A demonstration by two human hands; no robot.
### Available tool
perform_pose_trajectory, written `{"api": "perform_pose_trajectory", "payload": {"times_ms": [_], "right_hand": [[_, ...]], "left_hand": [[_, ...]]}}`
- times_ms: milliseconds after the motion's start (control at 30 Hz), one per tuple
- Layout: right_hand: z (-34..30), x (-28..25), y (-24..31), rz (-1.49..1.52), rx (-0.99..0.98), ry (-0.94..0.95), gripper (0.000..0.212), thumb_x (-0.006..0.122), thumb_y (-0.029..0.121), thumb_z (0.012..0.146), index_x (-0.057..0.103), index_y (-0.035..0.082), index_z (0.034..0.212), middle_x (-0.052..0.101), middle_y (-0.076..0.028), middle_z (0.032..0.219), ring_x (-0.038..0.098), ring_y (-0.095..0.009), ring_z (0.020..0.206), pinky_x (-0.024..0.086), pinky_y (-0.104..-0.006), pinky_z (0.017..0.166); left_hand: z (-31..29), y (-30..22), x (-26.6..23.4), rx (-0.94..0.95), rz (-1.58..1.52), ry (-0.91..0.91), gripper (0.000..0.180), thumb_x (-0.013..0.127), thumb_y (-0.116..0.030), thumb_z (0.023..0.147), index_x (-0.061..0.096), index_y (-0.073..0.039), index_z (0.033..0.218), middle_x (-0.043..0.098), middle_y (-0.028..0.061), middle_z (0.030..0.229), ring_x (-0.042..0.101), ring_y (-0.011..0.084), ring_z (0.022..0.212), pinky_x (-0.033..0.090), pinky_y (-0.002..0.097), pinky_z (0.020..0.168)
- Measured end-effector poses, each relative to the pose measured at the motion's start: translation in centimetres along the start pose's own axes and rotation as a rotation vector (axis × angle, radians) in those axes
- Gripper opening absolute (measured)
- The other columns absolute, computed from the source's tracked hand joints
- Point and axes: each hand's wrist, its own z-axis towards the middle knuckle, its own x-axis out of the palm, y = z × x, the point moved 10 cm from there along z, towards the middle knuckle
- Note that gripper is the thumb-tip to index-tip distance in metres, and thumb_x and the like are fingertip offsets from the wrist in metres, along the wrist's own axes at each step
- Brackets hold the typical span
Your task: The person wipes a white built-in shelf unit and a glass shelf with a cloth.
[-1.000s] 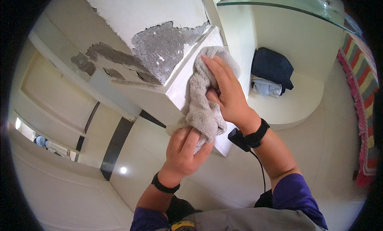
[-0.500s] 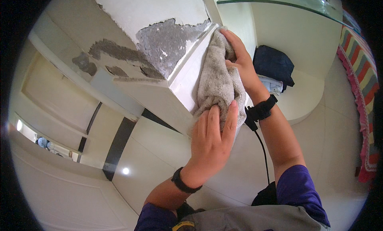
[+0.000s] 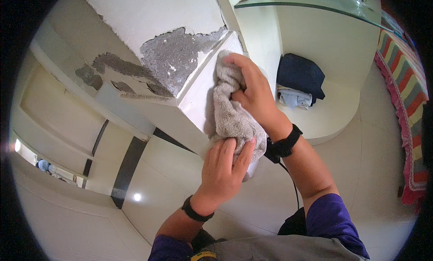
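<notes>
Cloth [image 3: 225, 111], grey-beige and terry-textured, lies bunched on the white ledge [image 3: 198, 101] beside the flaking wall [image 3: 169, 58]. It covers the ledge's right part and leaves bare a strip toward the left corner. Its long axis runs away from the person, from the ledge's near end toward its far end, leaning slightly left on the way; the narrower end points at the far corner, the wider, looser end at the person.

The right hand [image 3: 258, 96] grasps the far half, fingers bent over the top and thumb set lower, fabric gathered between. The left hand [image 3: 222, 167] lays spread fingers over the near end; whether its thumb pinches underneath, I cannot tell. One hand at each end probably keeps the whole length against the slab and stops it slipping.

Rightward, a folded navy garment [image 3: 300, 74] rests over a pale blue garment [image 3: 294, 98] at the rounded shelf's [image 3: 336, 114] inner left corner, likely stacked to stay compact.
</notes>
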Motion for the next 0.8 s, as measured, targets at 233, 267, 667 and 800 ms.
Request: {"api": "perform_pose_trajectory", "payload": {"times_ms": [233,267,667,800], "right_hand": [[-0.6,-0.5,-2.1,0.101,0.262,-0.067,0.074,0.054,-0.007,0.069,0.032,0.003,0.139,0.047,-0.026,0.132,0.045,-0.041,0.123,0.036,-0.0388,0.104],[-1.0,0.0,-1.3,0.092,0.207,-0.061,0.075,0.053,-0.008,0.068,0.033,0.003,0.139,0.046,-0.026,0.133,0.044,-0.041,0.125,0.035,-0.0386,0.105],[-8.9,-0.7,-0.5,0.176,0.413,0.175,0.049,0.050,-0.008,0.074,0.045,0.000,0.123,0.053,-0.013,0.113,0.053,-0.022,0.106,0.042,-0.0323,0.094],[-7.7,0.3,5.2,-0.035,0.185,0.189,0.049,0.055,-0.004,0.075,0.044,-0.001,0.123,0.051,-0.017,0.113,0.052,-0.028,0.107,0.040,-0.0353,0.096]], "left_hand": [[-0.3,0.7,-1.2,-0.084,-0.099,-0.044,0.061,0.068,0.002,0.064,0.056,-0.007,0.123,0.048,0.0179,0.107,0.052,0.0354,0.092,0.046,0.0444,0.080],[-0.8,1.0,-1.2,-0.101,-0.101,-0.055,0.061,0.068,0.002,0.064,0.056,-0.007,0.123,0.048,0.0179,0.107,0.052,0.0354,0.092,0.046,0.0444,0.080],[-9.6,5.9,-0.8,-0.209,-0.154,-0.145,0.047,0.066,-0.008,0.072,0.051,-0.015,0.116,0.051,0.0142,0.102,0.056,0.0339,0.087,0.049,0.0404,0.074],[-8.1,10.0,-5.1,-0.473,-0.395,-0.419,0.050,0.061,0.002,0.072,0.053,-0.008,0.120,0.053,0.0198,0.111,0.055,0.0368,0.094,0.047,0.0393,0.081]]}}
